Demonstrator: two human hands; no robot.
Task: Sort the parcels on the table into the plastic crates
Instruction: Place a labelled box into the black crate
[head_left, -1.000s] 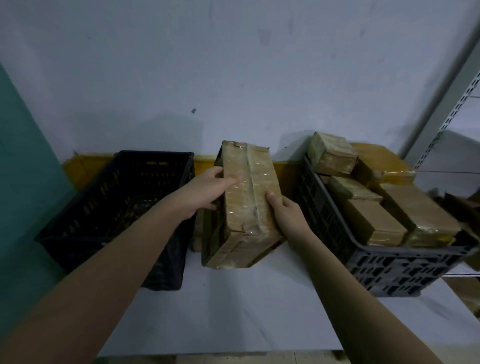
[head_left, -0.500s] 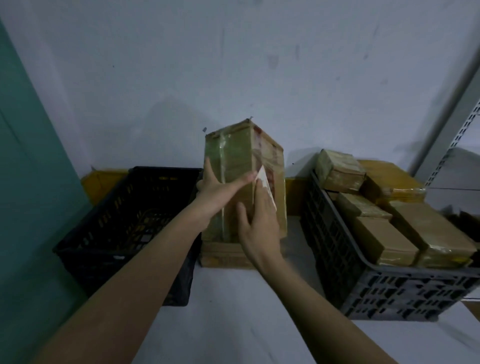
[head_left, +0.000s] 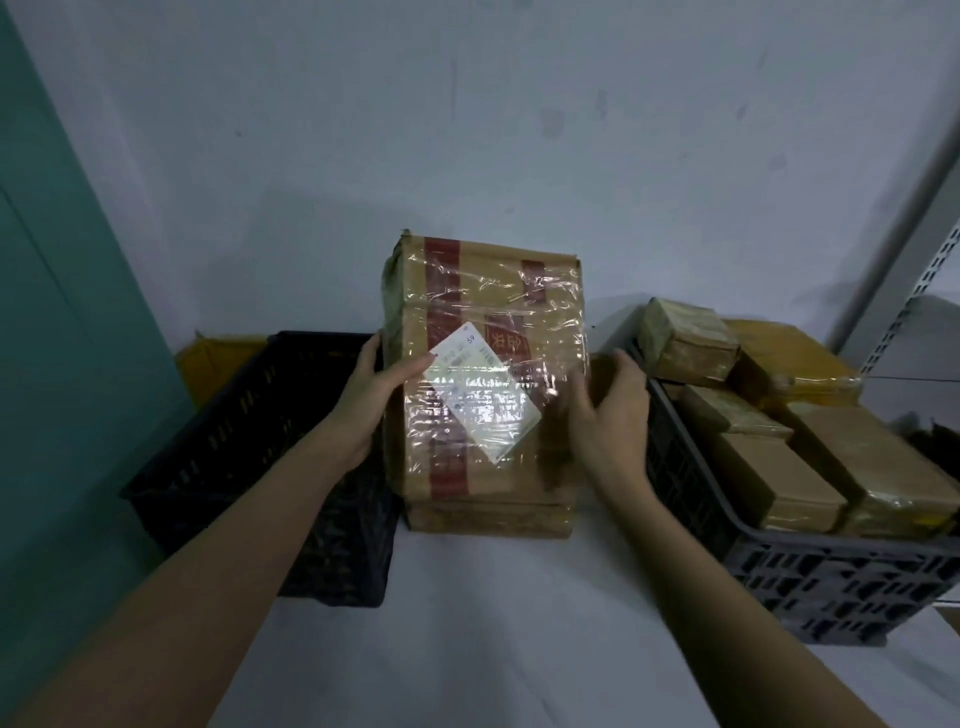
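Note:
A large brown parcel (head_left: 488, 312), wrapped in clear film with red tape stripes and a white label, stands upright between two crates, resting on another flat parcel (head_left: 491, 519) on the white table (head_left: 493, 623). My left hand (head_left: 371, 405) holds its left edge, thumb across the front face beside the label. My right hand (head_left: 608, 410) is at its right edge, fingers partly behind the parcel and blurred. The black crate (head_left: 249, 447) stands to the left, its inside dark. The grey crate (head_left: 810, 571) to the right holds several brown parcels (head_left: 779, 478).
A yellow padded bag (head_left: 784, 358) lies at the back of the grey crate, and another yellow one (head_left: 218, 358) shows behind the black crate. A teal panel (head_left: 62, 312) is at the left, a metal shelf post (head_left: 914, 291) at the right. The wall is close behind.
The parcel has been turned so its broad labelled face now points at me. My right hand has shifted from the front face to the right edge. My left hand stays on the left side.

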